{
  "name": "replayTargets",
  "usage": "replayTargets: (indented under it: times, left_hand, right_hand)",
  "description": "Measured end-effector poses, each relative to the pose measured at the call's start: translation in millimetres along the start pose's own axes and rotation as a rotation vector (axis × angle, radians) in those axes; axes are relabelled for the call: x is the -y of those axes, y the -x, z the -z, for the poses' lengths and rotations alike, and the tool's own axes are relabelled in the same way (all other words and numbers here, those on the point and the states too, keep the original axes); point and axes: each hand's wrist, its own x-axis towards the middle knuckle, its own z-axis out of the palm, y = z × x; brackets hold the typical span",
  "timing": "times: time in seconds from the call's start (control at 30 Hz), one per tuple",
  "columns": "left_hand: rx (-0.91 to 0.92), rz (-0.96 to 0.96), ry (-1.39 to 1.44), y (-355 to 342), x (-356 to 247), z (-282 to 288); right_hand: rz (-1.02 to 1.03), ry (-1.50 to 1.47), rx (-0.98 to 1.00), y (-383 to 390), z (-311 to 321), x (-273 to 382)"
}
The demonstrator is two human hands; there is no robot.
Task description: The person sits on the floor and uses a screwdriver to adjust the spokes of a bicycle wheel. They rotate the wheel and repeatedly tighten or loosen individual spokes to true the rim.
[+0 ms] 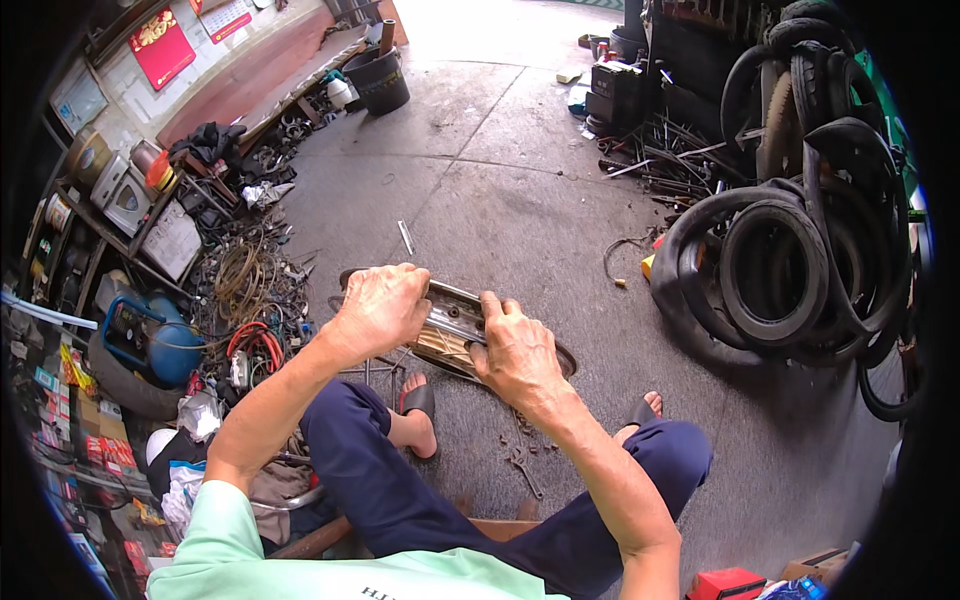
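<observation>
Across the space in front of my knees lies a long metal part with dark rounded ends, a silvery bar along it and a tan, ribbed near side. I cannot make out its exact kind. My left hand is closed over its left half, knuckles up, fingertips hidden. Toward the right end, my right hand grips it with the thumb on the near side and the fingers over the far edge. Thin rods show below its left end. On the floor nearer me are a small wrench and several nuts or bolts.
Black tyres and tubes are piled at the right, with metal rods behind. Cables and parts heap up on the left beside a blue tank. A silvery strip lies on the floor ahead; a black bucket stands farther off.
</observation>
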Motion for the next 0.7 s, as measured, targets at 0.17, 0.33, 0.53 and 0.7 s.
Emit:
replayTargets:
  times: [0.17, 0.33, 0.53, 0.7]
  left_hand:
    - [-0.039, -0.109, -0.122, -1, 5, -11]
    - [-0.108, -0.139, -0.131, 2, 4, -16]
    - [0.131, 0.049, 0.127, -7, 0, 10]
    - [-0.029, -0.091, -0.116, 0, 4, -10]
  right_hand:
    - [0.002, -0.021, -0.008, 2, 3, 3]
    - [-0.002, -0.012, -0.001, 2, 0, 1]
    - [-0.024, -0.001, -0.004, 3, 3, 0]
    - [-0.017, 0.0, 0.009, 2, 3, 3]
